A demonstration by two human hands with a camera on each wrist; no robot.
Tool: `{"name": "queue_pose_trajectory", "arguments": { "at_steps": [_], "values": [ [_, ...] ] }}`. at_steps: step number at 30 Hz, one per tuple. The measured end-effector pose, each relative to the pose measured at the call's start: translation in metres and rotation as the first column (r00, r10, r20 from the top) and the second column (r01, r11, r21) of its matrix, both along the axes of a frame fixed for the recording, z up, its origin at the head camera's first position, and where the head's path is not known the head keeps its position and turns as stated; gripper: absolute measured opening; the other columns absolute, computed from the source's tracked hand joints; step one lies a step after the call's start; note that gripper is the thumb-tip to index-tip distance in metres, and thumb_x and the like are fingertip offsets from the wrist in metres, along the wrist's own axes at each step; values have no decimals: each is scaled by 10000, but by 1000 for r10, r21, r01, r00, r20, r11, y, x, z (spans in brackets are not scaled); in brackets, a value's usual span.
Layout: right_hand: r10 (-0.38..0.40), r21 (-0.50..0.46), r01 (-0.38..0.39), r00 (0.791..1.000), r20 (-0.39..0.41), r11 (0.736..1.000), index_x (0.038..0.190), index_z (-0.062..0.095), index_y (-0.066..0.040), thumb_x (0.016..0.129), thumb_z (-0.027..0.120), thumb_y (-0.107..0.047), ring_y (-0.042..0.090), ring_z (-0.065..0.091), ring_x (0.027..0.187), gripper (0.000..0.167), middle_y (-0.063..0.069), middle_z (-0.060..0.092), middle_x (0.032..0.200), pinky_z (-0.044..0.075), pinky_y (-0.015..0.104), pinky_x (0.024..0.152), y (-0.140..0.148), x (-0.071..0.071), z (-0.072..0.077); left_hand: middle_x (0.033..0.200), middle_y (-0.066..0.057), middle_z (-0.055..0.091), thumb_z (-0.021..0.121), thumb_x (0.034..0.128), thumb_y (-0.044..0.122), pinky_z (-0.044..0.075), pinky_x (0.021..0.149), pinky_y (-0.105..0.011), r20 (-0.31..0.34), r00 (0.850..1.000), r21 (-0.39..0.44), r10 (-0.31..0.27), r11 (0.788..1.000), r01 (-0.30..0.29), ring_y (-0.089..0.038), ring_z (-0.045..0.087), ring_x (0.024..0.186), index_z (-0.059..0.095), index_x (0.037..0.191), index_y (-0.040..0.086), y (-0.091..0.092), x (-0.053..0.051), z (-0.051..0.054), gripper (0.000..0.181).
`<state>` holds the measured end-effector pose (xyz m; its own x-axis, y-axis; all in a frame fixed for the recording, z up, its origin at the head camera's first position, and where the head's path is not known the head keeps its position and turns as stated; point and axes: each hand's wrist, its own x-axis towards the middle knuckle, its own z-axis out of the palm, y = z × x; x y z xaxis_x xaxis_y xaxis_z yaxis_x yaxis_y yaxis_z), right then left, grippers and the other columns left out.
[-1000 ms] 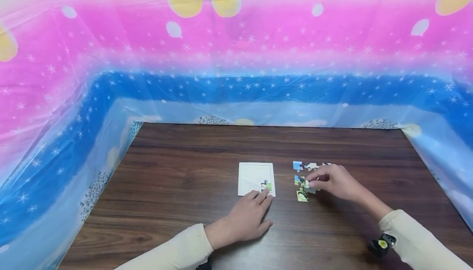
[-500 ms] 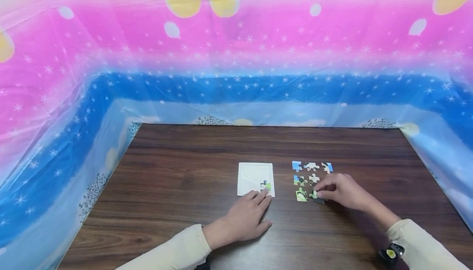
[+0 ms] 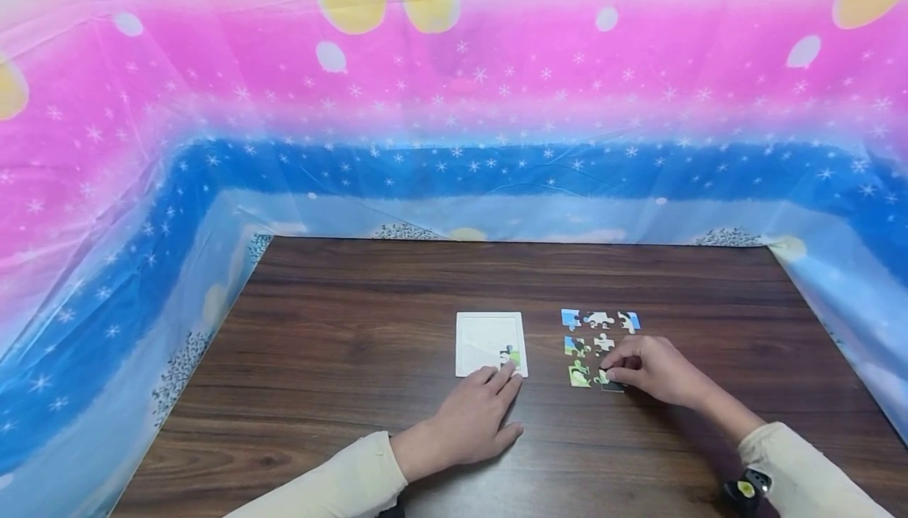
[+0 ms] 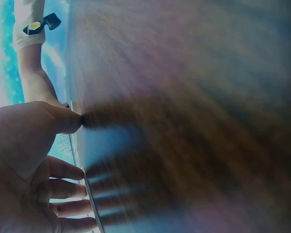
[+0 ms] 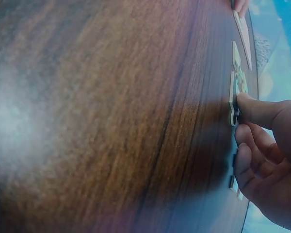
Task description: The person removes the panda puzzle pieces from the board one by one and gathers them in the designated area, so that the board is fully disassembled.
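My left hand (image 3: 477, 415) lies with extended fingers across the near edge of a white square puzzle tray (image 3: 465, 321). One green and black jigsaw piece (image 3: 514, 357) sits in the tray's near right corner, beside the fingertips. To the right, my right hand (image 3: 660, 370) pinches a jigsaw piece (image 3: 612, 384) between thumb and forefinger, low over the table; the hand hides part of it. In the right wrist view the thumb meets this piece (image 5: 232, 99) from above. Loose pieces lie around it: a green one (image 3: 578, 374) and a white one (image 3: 603, 343).
More jigsaw pieces lie in a back row, among them a blue one (image 3: 571, 318) and a panda-patterned one (image 3: 628, 321). All rest on a dark wooden table (image 3: 355, 289). A pink and blue cloth (image 3: 454, 171) hangs along its back and sides.
My right hand has moved nearer and slightly right with the jigsaw piece, from over the middle row to the near row, uncovering other pieces. My left hand has stayed on the tray.
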<state>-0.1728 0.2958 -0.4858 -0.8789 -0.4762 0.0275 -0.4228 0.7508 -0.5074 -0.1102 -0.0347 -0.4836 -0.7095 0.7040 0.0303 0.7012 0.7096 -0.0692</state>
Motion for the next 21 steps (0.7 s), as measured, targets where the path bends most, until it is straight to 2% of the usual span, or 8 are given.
{"name": "queue_pose_trajectory", "arguments": {
  "at_steps": [9, 14, 18, 21],
  "values": [
    [-33, -23, 33, 999, 9, 999, 971, 796, -261, 908, 784, -159, 3, 596, 759, 120, -151, 724, 933, 502, 251, 643, -4, -6, 4, 1534, -148, 503, 535, 1013, 510, 379, 1147, -334, -1, 1000, 4, -8, 1000, 8, -244, 534, 1344, 537, 1465, 21, 0, 1, 1, 666],
    [4, -47, -3, 1000, 10, 999, 991, 792, -245, 913, 775, -144, 6, 609, 750, 129, -142, 722, 941, 526, 251, 642, -13, -10, 8, 1543, -161, 488, 546, 1009, 505, 385, 1141, -334, -12, 1000, 2, -15, 1000, 15, -245, 541, 1330, 544, 1454, 0, 0, 1, 3, 673],
    [29, -57, -29, 1000, -1, 998, 1005, 788, -214, 925, 770, -168, 6, 611, 746, 94, -151, 710, 911, 529, 253, 646, -23, -13, 12, 1531, -165, 501, 574, 1000, 482, 409, 1129, -346, 6, 1000, 48, -19, 999, 18, -259, 547, 1322, 566, 1434, 2, -2, 1, 5, 647],
    [57, -74, -57, 998, -2, 996, 1023, 785, -187, 935, 760, -169, 8, 628, 768, 93, -133, 713, 922, 545, 259, 670, -31, -16, 15, 1524, -157, 510, 591, 993, 480, 416, 1134, -370, 33, 999, 94, 3, 996, -6, -275, 533, 1341, 574, 1431, 28, -7, -1, 7, 629]
  ]
}}
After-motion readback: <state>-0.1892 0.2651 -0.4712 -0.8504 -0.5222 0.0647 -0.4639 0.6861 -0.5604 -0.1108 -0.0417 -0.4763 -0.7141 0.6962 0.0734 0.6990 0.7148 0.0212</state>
